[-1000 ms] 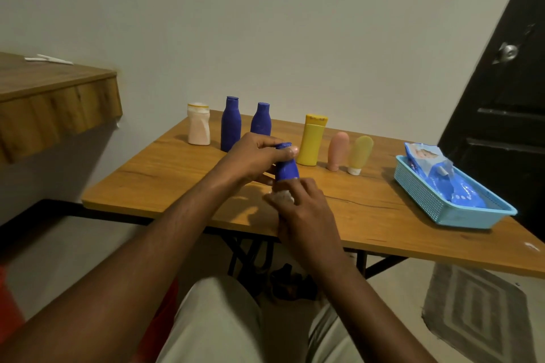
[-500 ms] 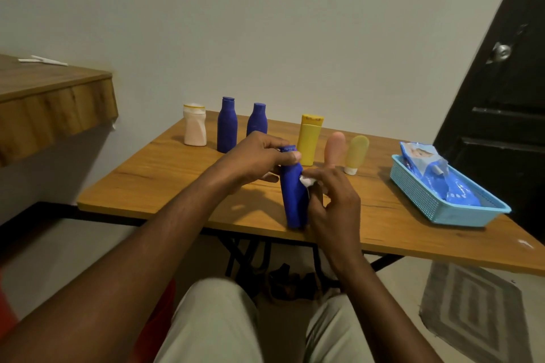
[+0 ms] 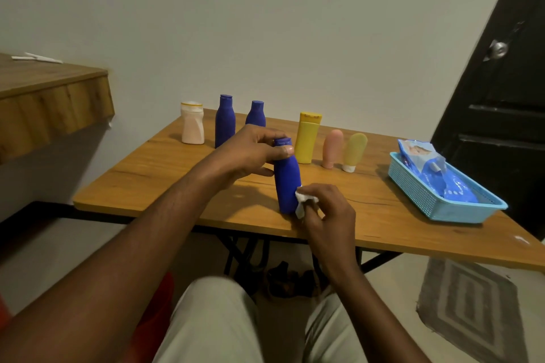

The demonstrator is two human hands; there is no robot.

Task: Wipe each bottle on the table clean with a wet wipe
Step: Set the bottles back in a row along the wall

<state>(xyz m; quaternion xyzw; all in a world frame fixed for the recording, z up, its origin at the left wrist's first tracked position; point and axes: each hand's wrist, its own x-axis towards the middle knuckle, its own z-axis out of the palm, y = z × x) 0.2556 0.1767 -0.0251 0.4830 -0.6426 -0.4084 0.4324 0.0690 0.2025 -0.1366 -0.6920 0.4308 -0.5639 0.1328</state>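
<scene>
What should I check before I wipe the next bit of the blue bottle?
1. Blue bottle upright, base on the table: ok.
2. Left hand grips its cap end: ok.
3. Right hand pinches the wet wipe against the bottle's lower side: ok.
4. Bottle clean all round: cannot tell, its back is hidden.
5. Wipe wet enough: cannot tell.
6. Wipes pack ready in the blue basket: ok.

Three blue bottles, one white bottle, one yellow bottle, two tubes, one basket
</scene>
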